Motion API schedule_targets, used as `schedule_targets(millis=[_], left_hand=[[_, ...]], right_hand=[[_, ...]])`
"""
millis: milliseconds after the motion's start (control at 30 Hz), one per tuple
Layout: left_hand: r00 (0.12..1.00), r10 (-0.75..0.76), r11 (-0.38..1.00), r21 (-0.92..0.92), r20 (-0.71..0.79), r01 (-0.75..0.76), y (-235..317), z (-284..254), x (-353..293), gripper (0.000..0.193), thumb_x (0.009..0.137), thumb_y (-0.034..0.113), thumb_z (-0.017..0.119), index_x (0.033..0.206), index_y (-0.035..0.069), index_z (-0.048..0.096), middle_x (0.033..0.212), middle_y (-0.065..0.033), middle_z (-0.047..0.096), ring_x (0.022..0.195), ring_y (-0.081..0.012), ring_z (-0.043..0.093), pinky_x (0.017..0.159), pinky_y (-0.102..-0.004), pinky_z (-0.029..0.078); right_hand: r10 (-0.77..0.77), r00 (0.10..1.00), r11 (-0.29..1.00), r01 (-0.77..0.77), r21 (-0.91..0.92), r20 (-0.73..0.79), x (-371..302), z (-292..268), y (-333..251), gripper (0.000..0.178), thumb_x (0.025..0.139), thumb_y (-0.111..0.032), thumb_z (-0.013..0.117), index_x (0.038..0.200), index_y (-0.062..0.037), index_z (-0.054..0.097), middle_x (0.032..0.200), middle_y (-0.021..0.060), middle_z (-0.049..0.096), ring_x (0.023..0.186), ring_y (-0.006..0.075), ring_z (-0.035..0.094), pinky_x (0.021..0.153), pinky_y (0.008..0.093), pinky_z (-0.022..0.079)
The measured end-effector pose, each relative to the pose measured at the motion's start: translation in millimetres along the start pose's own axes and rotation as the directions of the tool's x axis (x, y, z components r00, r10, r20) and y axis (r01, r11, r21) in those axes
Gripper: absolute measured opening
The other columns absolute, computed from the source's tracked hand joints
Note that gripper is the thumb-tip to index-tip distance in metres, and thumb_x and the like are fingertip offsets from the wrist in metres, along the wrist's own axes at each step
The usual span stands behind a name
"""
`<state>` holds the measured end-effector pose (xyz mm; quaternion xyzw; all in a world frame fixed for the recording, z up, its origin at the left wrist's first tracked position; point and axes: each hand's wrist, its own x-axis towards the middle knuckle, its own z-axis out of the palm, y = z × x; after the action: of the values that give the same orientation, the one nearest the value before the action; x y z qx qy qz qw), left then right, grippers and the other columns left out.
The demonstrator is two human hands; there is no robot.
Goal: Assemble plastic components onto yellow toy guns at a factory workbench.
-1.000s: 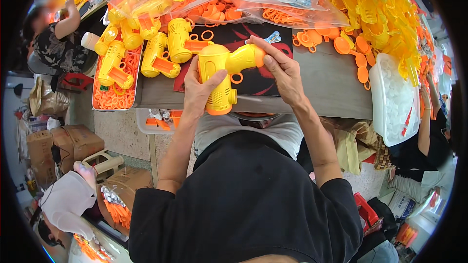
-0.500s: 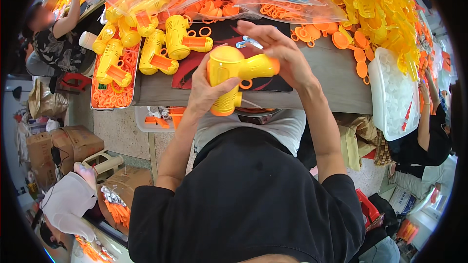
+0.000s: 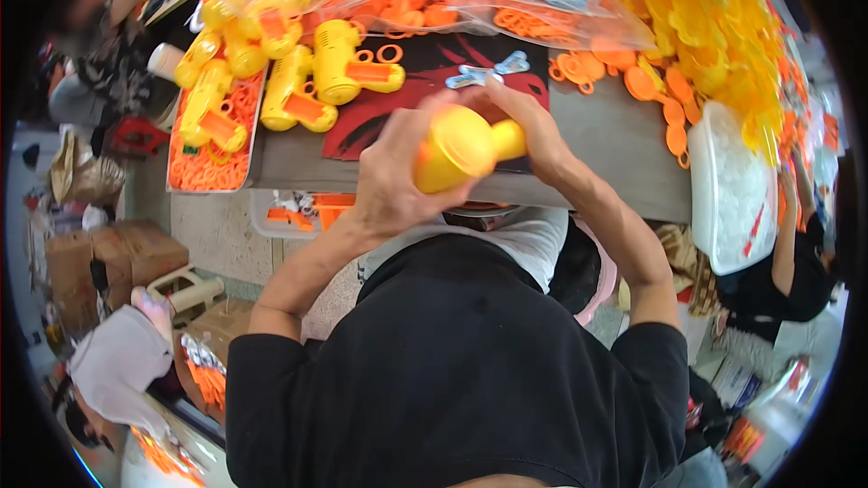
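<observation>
Just above the table's front edge, I hold a yellow plastic toy shaped like a hair dryer (image 3: 459, 149), its rounded end up and its handle pointing right. My left hand (image 3: 393, 167) is wrapped around the left side of the body, partly blurred. My right hand (image 3: 542, 136) is closed about the handle side, and some of its fingers are hidden behind the toy. Beyond the hands, light-blue clear plastic pieces (image 3: 472, 78) lie on a dark-and-red mat (image 3: 362, 126). Several similar yellow toys (image 3: 336, 63) with orange handle insides lie to the left, near an orange ring (image 3: 390, 53).
At left, a tray (image 3: 172, 183) holds small orange parts. Clear bags (image 3: 579, 27) of parts line the back. Orange round pieces (image 3: 674, 113) lie right of the mat, with a white bin (image 3: 710, 208) of clear pieces beyond. Yellow shells (image 3: 696, 18) are heaped at back right. Other people sit on both sides.
The toy has tilted so its rounded end faces up more, and moved slightly right. My right hand, spread beside the handle before, has closed in on the toy. Two blue pieces now show more fully.
</observation>
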<state>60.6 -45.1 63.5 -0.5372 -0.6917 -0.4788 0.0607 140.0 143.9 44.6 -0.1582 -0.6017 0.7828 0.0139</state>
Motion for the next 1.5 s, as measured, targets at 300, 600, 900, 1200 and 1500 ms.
schedule_targets(millis=[300,600,900,1200,1500], left_hand=[[0.638,-0.701,0.024,-0.883,0.320,0.469,-9.6,-25.1,-33.6,0.073,0.094,0.061,0.054,0.143,0.008,0.045,0.131,-0.0106,0.059,0.122,-0.0222,0.057,0.106,-0.0402,0.043],[0.522,-0.851,0.095,-0.957,0.065,0.275,-37.4,-61.1,-76.9,0.047,0.093,0.027,0.065,0.130,0.001,0.051,0.117,-0.0125,0.063,0.099,-0.0216,0.066,0.090,-0.0395,0.055],[0.564,-0.825,0.161,-0.948,0.025,0.276,-60.7,-44.4,-70.7,0.048,0.097,0.034,0.061,0.131,0.003,0.050,0.117,-0.0153,0.063,0.098,-0.0258,0.067,0.086,-0.0453,0.057],[0.618,-0.781,0.228,-0.878,0.093,0.421,-39.1,-0.2,-10.7,0.047,0.085,0.010,0.077,0.126,0.003,0.054,0.109,-0.0078,0.066,0.092,-0.0143,0.067,0.082,-0.0302,0.056],[0.694,-0.711,0.382,-0.769,0.109,0.512,-26.7,14.6,-1.8,0.055,0.083,0.007,0.079,0.128,0.003,0.049,0.112,-0.0080,0.065,0.098,-0.0146,0.066,0.085,-0.0299,0.056]], right_hand=[[-0.751,0.518,0.002,0.620,-0.784,0.409,-24.1,11.6,22.0,0.012,0.087,-0.013,0.059,0.084,-0.0013,0.061,0.072,0.0124,0.061,0.055,0.0264,0.058,0.049,0.0364,0.045],[-0.514,0.769,0.139,0.511,-0.848,0.379,147.5,20.4,14.5,0.023,0.086,-0.003,0.064,0.109,-0.0019,0.062,0.118,0.0160,0.060,0.103,0.0376,0.062,0.083,0.0438,0.050],[-0.202,0.933,0.561,0.358,-0.746,0.296,141.2,7.0,9.6,0.015,0.095,-0.012,0.062,0.102,0.0012,0.061,0.117,0.0152,0.061,0.099,0.0282,0.065,0.083,0.0372,0.054],[-0.226,0.972,0.852,0.165,0.496,0.065,19.8,-1.5,29.3,0.048,0.101,-0.016,0.057,0.145,-0.0031,0.041,0.126,0.0089,0.058,0.107,0.0181,0.064,0.094,0.0298,0.055],[-0.210,0.977,0.900,0.203,0.385,-0.023,-4.4,-15.6,25.5,0.044,0.100,-0.013,0.059,0.141,-0.0039,0.048,0.124,0.0076,0.062,0.106,0.0161,0.066,0.095,0.0278,0.053]])
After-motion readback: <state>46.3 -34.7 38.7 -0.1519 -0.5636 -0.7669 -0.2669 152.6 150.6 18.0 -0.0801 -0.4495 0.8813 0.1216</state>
